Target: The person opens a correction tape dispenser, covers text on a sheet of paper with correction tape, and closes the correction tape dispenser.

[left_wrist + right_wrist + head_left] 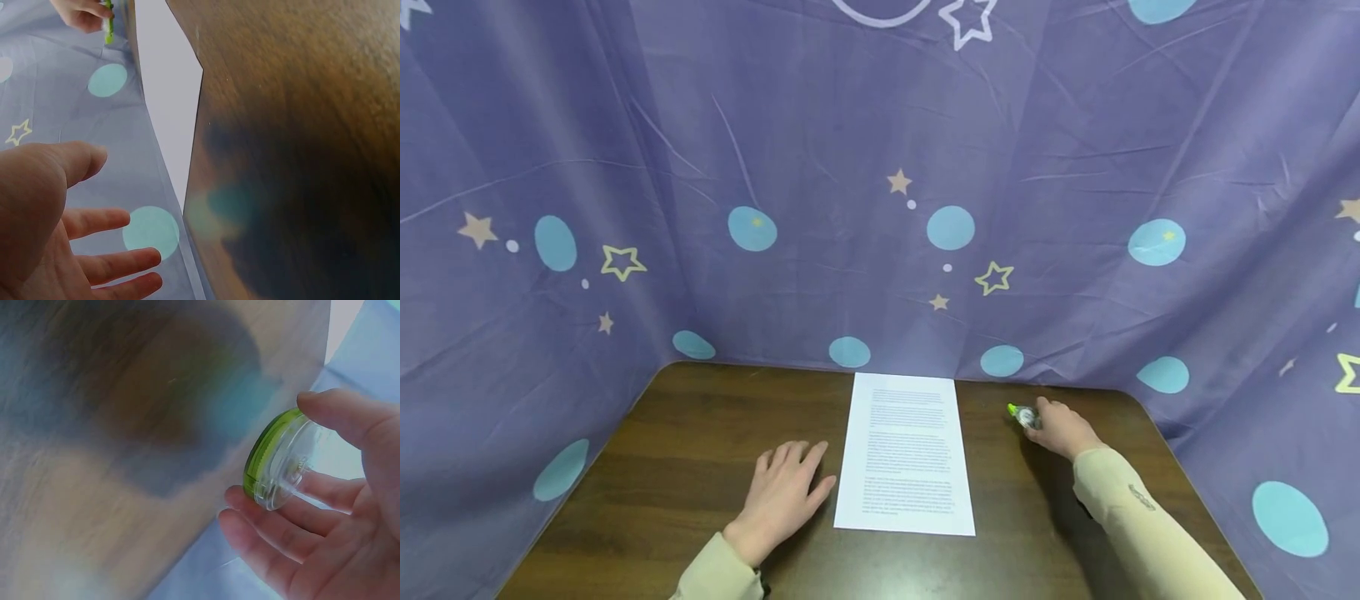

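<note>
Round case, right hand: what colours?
The round case is green and transparent; right wrist view shows it best.

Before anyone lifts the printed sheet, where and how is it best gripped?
Likely best: pinch the printed sheet by its near left corner, from the left. It lies flat on the table, so only thin edges offer a grip; the far edge runs close to the curtain, while the left hand is beside its left edge.

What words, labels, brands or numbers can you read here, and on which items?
None can be read.
Printed sheet: lines of text, too small to read.
Green-and-clear correction tape, held in the right hand: no legible lettering.
Right sleeve: a dark motif, too small to tell whether it holds letters.
Purple curtain: shapes such as stars and dots, no words.
</note>
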`<state>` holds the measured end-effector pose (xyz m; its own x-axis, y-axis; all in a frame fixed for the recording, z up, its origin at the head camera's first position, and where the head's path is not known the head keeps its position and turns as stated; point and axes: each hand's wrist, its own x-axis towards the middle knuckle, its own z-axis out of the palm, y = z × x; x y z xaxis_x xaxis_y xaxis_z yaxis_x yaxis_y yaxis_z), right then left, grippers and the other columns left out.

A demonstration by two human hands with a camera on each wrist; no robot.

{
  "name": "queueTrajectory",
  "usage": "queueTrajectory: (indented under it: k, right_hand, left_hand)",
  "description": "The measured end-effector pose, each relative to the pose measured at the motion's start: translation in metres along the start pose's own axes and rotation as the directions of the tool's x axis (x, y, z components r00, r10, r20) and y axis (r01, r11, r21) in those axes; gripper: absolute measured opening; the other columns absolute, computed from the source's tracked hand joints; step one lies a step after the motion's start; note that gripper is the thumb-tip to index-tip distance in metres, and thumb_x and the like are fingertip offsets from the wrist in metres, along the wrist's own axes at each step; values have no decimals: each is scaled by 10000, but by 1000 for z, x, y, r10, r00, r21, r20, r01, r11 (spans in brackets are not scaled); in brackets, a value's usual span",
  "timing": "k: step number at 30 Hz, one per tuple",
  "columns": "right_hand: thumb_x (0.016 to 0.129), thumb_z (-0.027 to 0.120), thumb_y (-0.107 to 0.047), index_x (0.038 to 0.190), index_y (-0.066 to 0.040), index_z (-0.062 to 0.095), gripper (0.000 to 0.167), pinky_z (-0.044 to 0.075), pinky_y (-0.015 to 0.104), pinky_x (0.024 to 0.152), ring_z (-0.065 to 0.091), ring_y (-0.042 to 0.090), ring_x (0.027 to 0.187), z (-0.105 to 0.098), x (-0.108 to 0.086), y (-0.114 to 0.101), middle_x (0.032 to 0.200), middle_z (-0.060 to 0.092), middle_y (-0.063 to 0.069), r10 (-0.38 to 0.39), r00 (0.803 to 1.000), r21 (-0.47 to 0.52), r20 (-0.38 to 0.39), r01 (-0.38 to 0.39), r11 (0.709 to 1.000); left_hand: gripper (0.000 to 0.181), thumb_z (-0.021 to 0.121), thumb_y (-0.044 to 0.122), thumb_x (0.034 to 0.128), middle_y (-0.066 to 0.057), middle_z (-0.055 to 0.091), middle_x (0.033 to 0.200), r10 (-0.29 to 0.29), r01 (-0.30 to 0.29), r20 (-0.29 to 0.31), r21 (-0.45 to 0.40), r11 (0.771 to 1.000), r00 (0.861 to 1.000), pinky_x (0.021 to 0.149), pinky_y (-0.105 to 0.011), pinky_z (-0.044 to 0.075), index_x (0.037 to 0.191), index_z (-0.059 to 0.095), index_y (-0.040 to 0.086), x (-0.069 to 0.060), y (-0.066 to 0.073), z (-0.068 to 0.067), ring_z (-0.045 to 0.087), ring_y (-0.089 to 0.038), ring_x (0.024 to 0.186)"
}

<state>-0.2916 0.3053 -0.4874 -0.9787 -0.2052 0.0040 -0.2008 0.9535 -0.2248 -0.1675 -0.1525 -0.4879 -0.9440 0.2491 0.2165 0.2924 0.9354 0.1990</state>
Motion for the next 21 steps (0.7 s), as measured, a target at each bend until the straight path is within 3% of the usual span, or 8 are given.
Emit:
queueTrajectory:
  k: [10, 21]
  right_hand:
    - [861, 811, -210, 1087, 66, 584, 423, 530, 491, 661, 583, 255, 730, -8, -14, -37, 889, 578, 127, -126, 991, 12, -44, 126, 992]
    - [875, 827, -226, 1080, 71, 644, 404, 499, 390, 598, 522, 182, 658, -17, -29, -79, 910, 550, 110, -214, 973, -27, -83, 212, 977]
  left_hand:
    - [520, 687, 397, 998, -218, 639, 1325, -10, 10, 14, -7, 1000, 1000, 1047, -693, 375, 1402, 628, 75, 3, 0, 4, 549, -425, 1293]
    - [523, 692, 407, 994, -215, 640, 1326, -19, 19, 35, -2, 1000, 999, 1048, -702, 369, 1395, 635, 76, 4, 2, 5, 547, -427, 1297]
